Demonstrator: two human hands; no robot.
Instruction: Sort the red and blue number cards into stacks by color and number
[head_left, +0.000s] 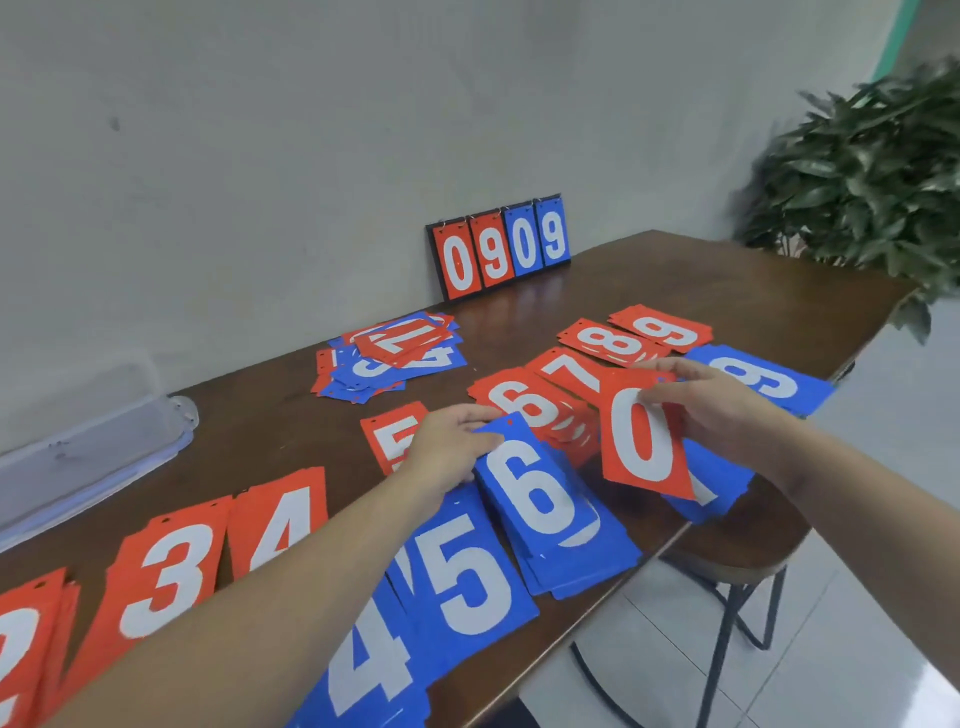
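On the wooden table (675, 270) we see the sorted rows, and we go from left to right. At far left lie the red 3 stack (166, 577) and the red 4 stack (283, 525), flat and near each other. Behind them, towards the wall, waits the unsorted pile (389, 358) of mixed cards.

Our left hand (452, 441) rests on the top edge of the blue 6 card (530, 493); its fingers are almost straight and press the card down on its stack, with the thumb side hidden. Just beside, our right hand (722, 410) holds the red 0 card (644, 436) above the table. Thumb and fingers pinch its upper right part, and the card hangs tilted over the red 6 stack (519, 405).

We judge these cards thin, light and fairly stiff, since the held one keeps flat. Their surface looks smooth, so they may slide on a stack. A pinch at one edge seems enough, and pressing the stack helps to keep it neat.
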